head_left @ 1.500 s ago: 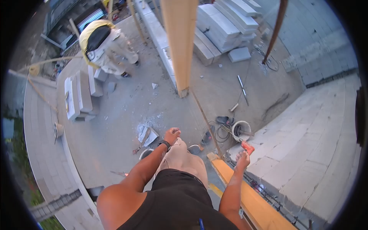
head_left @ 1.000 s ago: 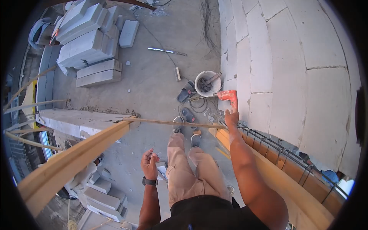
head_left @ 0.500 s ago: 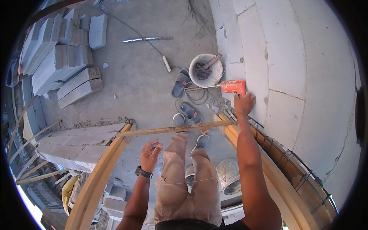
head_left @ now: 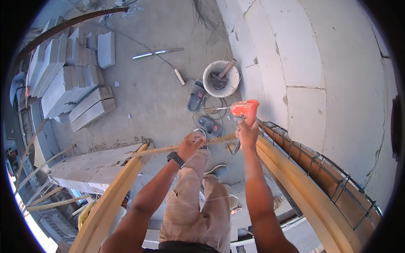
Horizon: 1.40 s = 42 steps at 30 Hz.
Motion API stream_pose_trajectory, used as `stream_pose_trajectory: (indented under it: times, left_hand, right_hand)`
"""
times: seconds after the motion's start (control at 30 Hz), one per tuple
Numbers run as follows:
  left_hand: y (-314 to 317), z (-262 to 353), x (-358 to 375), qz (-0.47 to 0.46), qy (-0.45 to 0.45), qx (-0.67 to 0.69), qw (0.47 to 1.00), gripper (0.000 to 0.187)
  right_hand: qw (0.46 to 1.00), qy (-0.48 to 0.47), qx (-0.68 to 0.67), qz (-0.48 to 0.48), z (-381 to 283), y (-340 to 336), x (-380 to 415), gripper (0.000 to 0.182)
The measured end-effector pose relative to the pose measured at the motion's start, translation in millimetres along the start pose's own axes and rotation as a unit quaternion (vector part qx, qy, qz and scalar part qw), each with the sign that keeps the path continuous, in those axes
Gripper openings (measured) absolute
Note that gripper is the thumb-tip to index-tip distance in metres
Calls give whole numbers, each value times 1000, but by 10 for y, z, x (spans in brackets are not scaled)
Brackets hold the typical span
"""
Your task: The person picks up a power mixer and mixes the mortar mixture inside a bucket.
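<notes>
An orange-red power drill (head_left: 244, 108) is gripped by its handle in my right hand (head_left: 247, 133). Its long bit points left, over the coiled cable on the floor. My left hand (head_left: 190, 145), with a dark watch on the wrist, is over the wooden crossbar (head_left: 168, 149) in the picture. Its fingers are curled together, and whatever they may hold is too small to make out. Below the drill, the crossbar meets the right timber post (head_left: 303, 189). The left timber post (head_left: 112, 194) stands on the other side of my legs.
On the floor ahead are a white bucket (head_left: 207, 86) with a hammer-like tool and dark pieces inside, grey slippers (head_left: 196, 96), a brush (head_left: 179, 77) and a metal bar (head_left: 157, 53). Concrete blocks (head_left: 59, 95) are stacked left. A rebar cage (head_left: 312, 162) runs beside the block wall (head_left: 308, 101).
My right hand has brought the drill left and nearer to me, away from the wall. My left hand has moved up and right toward the crossbar. The view has shifted slightly.
</notes>
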State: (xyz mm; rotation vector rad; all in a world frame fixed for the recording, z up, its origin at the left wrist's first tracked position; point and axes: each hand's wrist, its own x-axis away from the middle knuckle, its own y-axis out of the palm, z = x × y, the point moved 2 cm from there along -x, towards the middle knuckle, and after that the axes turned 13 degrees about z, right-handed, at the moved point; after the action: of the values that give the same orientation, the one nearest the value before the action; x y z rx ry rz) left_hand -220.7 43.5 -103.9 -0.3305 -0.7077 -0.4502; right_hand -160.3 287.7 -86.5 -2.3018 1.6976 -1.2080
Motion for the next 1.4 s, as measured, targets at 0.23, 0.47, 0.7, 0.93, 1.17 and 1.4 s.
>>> stream_pose_trajectory:
  times: [0.23,0.47,0.7,0.93,1.17,1.4]
  left_hand:
    - [532,834,227,-148,-251,410,864,70]
    - [166,980,565,-70,-70,400,911,39]
    - [-51,-328,206,75,12,27,997,85]
    - [159,-658,724,-63,-28,-180,981,99]
    - [166,-394,770,-75,-96,-240,963,94]
    - [1,-261,898,-250,-59,-292,921,64]
  right_hand:
    - [930,-336,124,-77,-249,-726,1815,51]
    - [847,-478,194,-127,93,-1377,2014,49]
    - [973,-139,49,180,2296,-2599,1413,35]
    - [986,-80,-28,-142,2723,-1354,1790,62]
    - [932,-12,-210,-295,1946,-519,1982,59]
    - [903,85,-202,-369,1718,-1126,2184,47]
